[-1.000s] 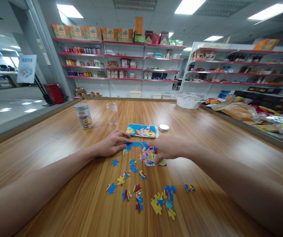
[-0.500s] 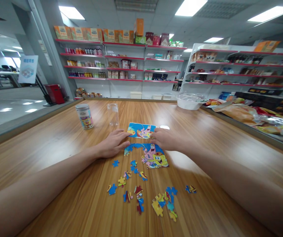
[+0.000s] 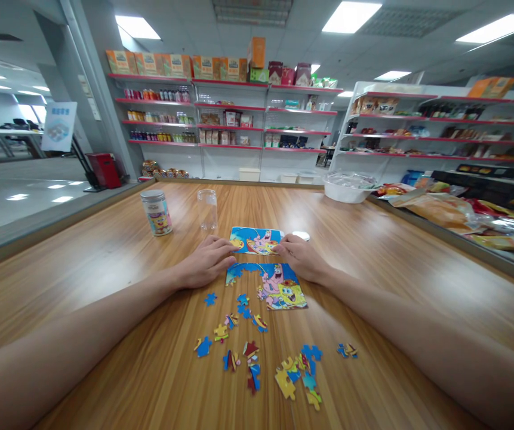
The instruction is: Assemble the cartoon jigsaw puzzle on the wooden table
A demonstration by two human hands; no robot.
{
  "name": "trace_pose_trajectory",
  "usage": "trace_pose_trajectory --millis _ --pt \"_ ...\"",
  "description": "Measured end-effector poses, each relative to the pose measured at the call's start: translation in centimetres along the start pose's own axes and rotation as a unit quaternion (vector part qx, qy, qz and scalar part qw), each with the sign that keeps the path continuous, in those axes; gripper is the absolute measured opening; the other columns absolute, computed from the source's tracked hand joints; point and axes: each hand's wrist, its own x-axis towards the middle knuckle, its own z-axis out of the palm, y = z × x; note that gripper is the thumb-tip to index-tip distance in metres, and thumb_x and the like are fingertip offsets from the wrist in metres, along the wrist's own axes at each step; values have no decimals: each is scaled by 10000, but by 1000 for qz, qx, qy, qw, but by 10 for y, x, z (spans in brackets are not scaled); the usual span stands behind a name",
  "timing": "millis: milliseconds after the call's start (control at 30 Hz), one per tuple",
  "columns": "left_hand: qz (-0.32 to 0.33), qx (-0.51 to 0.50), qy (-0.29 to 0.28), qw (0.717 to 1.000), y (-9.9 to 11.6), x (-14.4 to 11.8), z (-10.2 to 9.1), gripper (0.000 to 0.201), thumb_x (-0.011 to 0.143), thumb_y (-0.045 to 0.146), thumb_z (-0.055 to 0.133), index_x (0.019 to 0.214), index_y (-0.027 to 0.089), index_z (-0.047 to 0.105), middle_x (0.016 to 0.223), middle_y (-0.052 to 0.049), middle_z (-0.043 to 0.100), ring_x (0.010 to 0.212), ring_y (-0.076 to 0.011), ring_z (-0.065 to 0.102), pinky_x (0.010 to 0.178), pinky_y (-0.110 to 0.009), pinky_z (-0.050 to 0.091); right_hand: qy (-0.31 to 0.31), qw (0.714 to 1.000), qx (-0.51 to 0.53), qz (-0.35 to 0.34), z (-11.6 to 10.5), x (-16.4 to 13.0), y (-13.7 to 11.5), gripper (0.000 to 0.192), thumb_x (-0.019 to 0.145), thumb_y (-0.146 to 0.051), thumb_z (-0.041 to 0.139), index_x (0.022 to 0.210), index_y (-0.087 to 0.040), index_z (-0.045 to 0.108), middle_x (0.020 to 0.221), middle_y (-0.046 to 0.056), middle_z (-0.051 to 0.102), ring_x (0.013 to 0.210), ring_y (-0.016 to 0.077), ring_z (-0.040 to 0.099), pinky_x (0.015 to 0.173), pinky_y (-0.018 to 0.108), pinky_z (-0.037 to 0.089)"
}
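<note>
Shifted off the half-built puzzle [image 3: 271, 285] since a second ago: right hand [image 3: 300, 257] now at the reference card [image 3: 255, 240], fingers loosely bent on its right edge, gripping nothing. Left hand [image 3: 206, 263] flat, open, touching puzzle and card corners. Loose pieces [image 3: 257, 352] strewn nearer on the table [image 3: 395, 251]. Beyond: printed tin [image 3: 156, 212] capped, contents hidden; clear jar [image 3: 207, 209] empty; white lid [image 3: 302, 235] just beside the right hand.

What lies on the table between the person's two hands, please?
In the head view, the left hand and right hand flank the reference picture card and the upper edge of the part-built puzzle.
</note>
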Motion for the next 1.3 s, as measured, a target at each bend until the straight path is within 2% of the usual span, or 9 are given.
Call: trace_pose_trajectory --millis 167,267,367,500,633,833,1067,1200,1300 --pt "1 -15 61 998 -3 -2 2 329 1018 334 395 1222 178 600 1102 -102 599 1076 -250 520 980 -416 415 72 994 -7 -82 -6 -5 -15 236 957 -264 495 918 -131 686 905 105 642 863 214 581 800 333 432" --pt "1 -24 116 993 -2 -3 1 290 1004 311 418 1040 157 660 948 -85 598 937 -225 552 863 -369 449 46 985 18 -163 -12 -11 -32 170 895 -235 554 845 -145 688 801 82 643 786 208 569 765 346 428" --pt "-7 -25 156 987 -1 -4 0 299 985 292 444 814 151 645 786 -53 566 775 -192 534 723 -326 429 -95 970 77 -210 -23 -14 -53 120 852 -213 602 816 -147 696 687 31 606 667 167 541 678 306 421" --pt "-14 -18 178 984 0 -5 0 351 954 275 474 625 164 517 633 -2 466 612 -146 448 589 -291 339 -349 904 157 -189 -49 -16 -80 78 774 -175 718 848 -154 705 655 -38 551 587 105 513 547 216 372" --pt "-10 -20 173 985 1 -5 1 370 933 257 477 574 172 437 583 22 411 544 -120 395 542 -281 286 -443 883 64 -143 -76 -21 -103 170 701 -136 789 840 -186 705 623 -64 529 564 101 486 515 219 314" --pt "-3 -22 173 985 2 -5 2 378 925 243 476 563 176 389 570 32 384 520 -109 363 522 -274 263 -472 870 -21 -138 -78 -30 -118 377 658 -237 867 982 -211 675 739 -42 601 615 133 493 517 244 277" --pt "-5 -22 180 983 2 -4 1 379 920 246 480 559 177 386 565 30 384 524 -111 365 525 -273 265 -459 876 9 -145 -68 -29 -117 181 756 -237 808 835 -188 652 692 -47 582 616 121 501 524 233 312" --pt "-7 -20 178 984 2 -4 0 386 922 260 475 556 177 386 560 30 383 520 -111 362 521 -272 264 -402 899 0 -175 -57 -29 -115 221 781 -332 792 754 -178 635 674 -28 578 598 126 483 514 250 285" --pt "-4 -20 172 985 2 -4 1 394 923 262 474 551 178 376 553 33 373 514 -109 356 515 -271 258 -280 933 28 -224 -33 -33 -110 286 860 -413 715 726 -175 632 679 -14 590 625 133 502 559 267 322"
